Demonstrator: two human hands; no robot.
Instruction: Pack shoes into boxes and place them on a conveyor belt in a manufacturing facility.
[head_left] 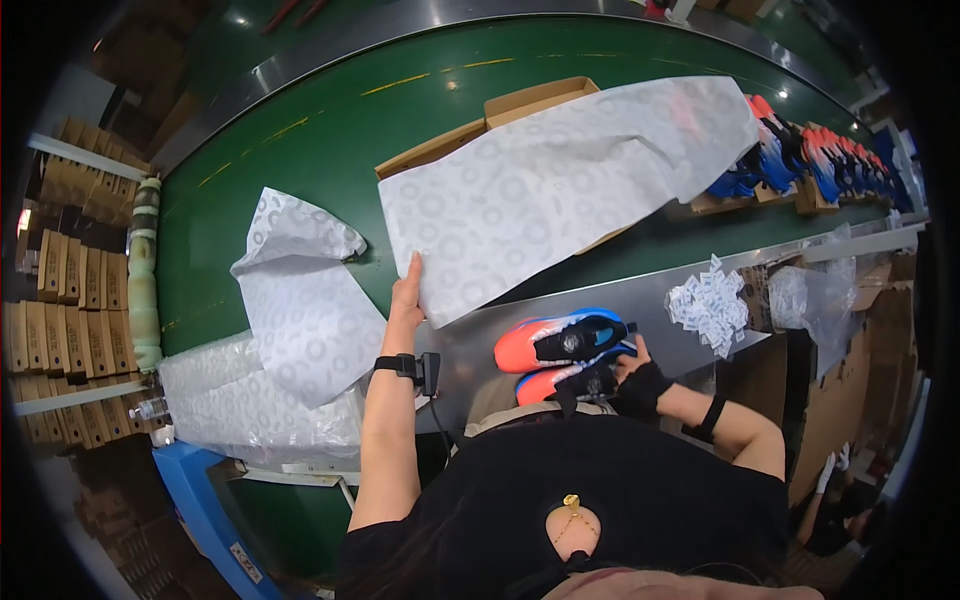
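1. Grip of the left hand (408, 290): thumb over the near-left corner of a printed paper sheet (540, 175), apparently pinching it; its fingers are largely hidden. It lies left of the shoe pair (558, 345), beyond its toes.
2. Grip of the right hand (642, 385), black-wrapped: at the heels of the shoe pair, touching the nearer shoe and the closer hand to it; how firmly it is closed cannot be told.
3. Shoe pair: side by side on the steel tabletop (650, 318), long axis left to right, orange toes leftward.
4. Beyond the shoe pair: a cardboard box (540, 102) on the green belt (330, 130), mostly covered by the sheet, which obstructs access from above.
5. Right of the shoe pair: a heap of white packets (708, 305); left of it, a folded loose sheet (310, 310).
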